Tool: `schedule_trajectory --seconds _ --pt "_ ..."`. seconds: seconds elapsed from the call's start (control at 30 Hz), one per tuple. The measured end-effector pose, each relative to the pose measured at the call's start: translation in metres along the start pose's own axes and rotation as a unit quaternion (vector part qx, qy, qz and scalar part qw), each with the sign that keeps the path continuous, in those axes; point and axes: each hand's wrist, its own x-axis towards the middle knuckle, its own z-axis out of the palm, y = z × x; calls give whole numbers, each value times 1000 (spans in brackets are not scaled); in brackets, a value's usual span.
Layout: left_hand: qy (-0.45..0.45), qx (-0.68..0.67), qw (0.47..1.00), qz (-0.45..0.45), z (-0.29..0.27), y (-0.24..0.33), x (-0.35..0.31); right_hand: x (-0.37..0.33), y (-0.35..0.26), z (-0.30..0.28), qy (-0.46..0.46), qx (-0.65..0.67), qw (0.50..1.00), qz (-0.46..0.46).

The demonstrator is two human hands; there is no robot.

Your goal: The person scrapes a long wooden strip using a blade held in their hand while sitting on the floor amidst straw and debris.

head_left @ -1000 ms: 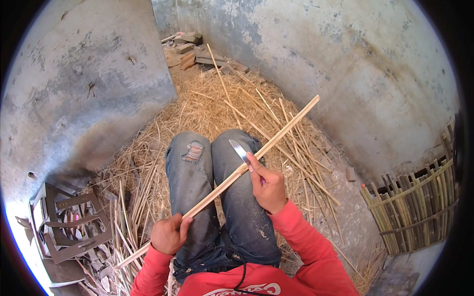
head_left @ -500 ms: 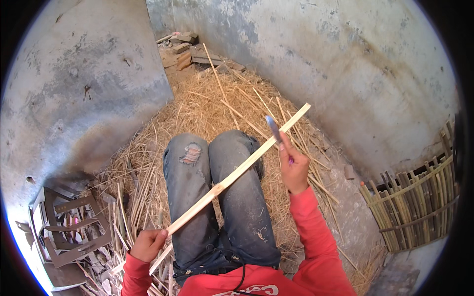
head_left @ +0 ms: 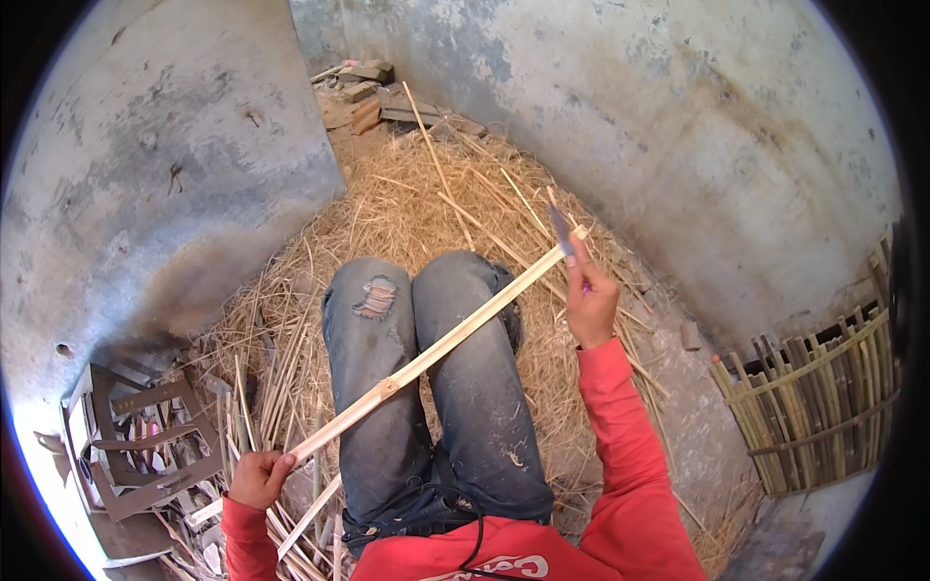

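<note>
A long pale bamboo strip (head_left: 448, 341) with one darker node slants across my thighs, from low on the left up to the right. My left hand (head_left: 260, 477) is closed round its lower part, and the strip's tail runs on behind the fist. Near the strip's upper end, my right hand (head_left: 591, 302) grips a knife (head_left: 559, 229), whose handle is mostly hidden by the fingers. The blade points up and crosses the strip close to its tip, touching or nearly touching it; some motion blur softens the blade.
Straw-like shavings (head_left: 407, 208) and loose bamboo strips cover the floor ahead. A slatted bamboo panel (head_left: 823, 402) leans at the right wall. A dark metal frame (head_left: 145, 445) stands at the left. Broken bricks (head_left: 366, 73) lie in the far corner between plastered walls.
My left hand has moved down and left, drawing the strip with it. The knife in my right hand has moved slightly up and right, and now sits nearer the strip's upper end.
</note>
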Motion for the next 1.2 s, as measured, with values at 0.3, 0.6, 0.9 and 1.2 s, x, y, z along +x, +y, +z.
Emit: schedule_trajectory --seconds 0.3,0.6,0.9,1.2 --pt "-16 -21 1000 -13 6 24 2 -28 -46 6 -112 31 993 33" --pt "-46 -79 996 -3 40 75 35 -54 -90 18 -148 76 986 21" --pt "-79 -96 992 -3 45 89 47 -59 -89 16 -149 103 982 58" --pt "-113 -116 987 -16 46 88 50 -65 -77 22 -162 187 964 95"
